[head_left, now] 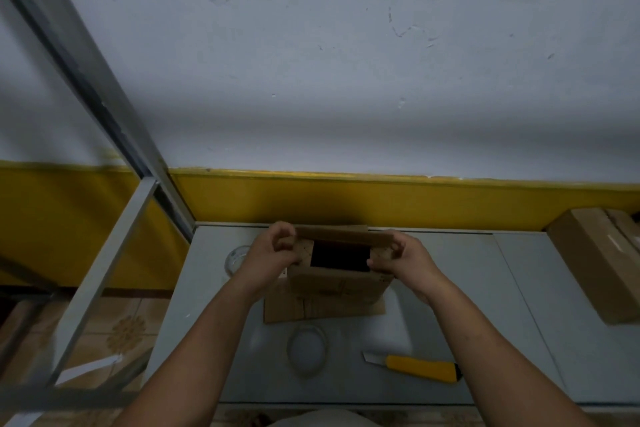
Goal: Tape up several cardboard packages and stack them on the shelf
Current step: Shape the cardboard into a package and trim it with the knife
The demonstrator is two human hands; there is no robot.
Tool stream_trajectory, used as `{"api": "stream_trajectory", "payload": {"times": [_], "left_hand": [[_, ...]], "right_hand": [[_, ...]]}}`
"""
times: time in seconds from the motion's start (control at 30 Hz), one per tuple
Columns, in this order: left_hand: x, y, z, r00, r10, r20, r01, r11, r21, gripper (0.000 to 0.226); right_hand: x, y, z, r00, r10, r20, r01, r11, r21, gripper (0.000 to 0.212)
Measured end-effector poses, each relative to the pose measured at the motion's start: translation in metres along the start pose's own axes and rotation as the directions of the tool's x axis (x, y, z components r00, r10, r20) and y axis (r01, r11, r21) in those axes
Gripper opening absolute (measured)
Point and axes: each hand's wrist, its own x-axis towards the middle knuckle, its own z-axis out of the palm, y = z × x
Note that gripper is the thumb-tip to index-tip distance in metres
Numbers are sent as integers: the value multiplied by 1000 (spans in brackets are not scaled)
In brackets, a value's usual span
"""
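Note:
A small brown cardboard box stands on the grey table near its far edge, its top partly open with a dark gap showing inside. My left hand grips the box's left top flap and my right hand grips the right top flap. The far flap stands up behind my fingers. A flat piece of cardboard lies under the box. A roll of clear tape lies flat on the table in front of the box.
A yellow utility knife lies to the right of the tape. A second clear roll sits left of the box. Long cardboard packages lie at the table's right end. A metal shelf frame rises on the left.

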Motion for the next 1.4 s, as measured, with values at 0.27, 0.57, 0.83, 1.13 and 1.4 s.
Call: {"api": "stream_trajectory", "payload": {"times": [0.27, 0.57, 0.83, 1.13, 1.4], "left_hand": [[14, -16, 18, 985, 15, -173, -34, 993, -109, 50], [2, -20, 23, 982, 185, -45, -173, 967, 188, 18], [-11, -19, 38, 931, 286, -226, -238, 946, 218, 19], [-3, -37, 33, 909, 209, -360, -160, 974, 160, 13], [13, -28, 19, 956, 196, -216, -146, 963, 228, 30]], "right_hand": [[0, 6, 0, 1000, -3, -12, 4, 995, 100, 32], [-2, 21, 0, 980, -187, -74, 186, 982, -14, 27], [11, 23, -4, 972, -235, -6, 235, 972, -19, 26], [33, 22, 21, 963, -269, 11, 269, 958, -98, 22], [33, 16, 29, 966, -253, -49, 241, 955, -175, 23]]}}
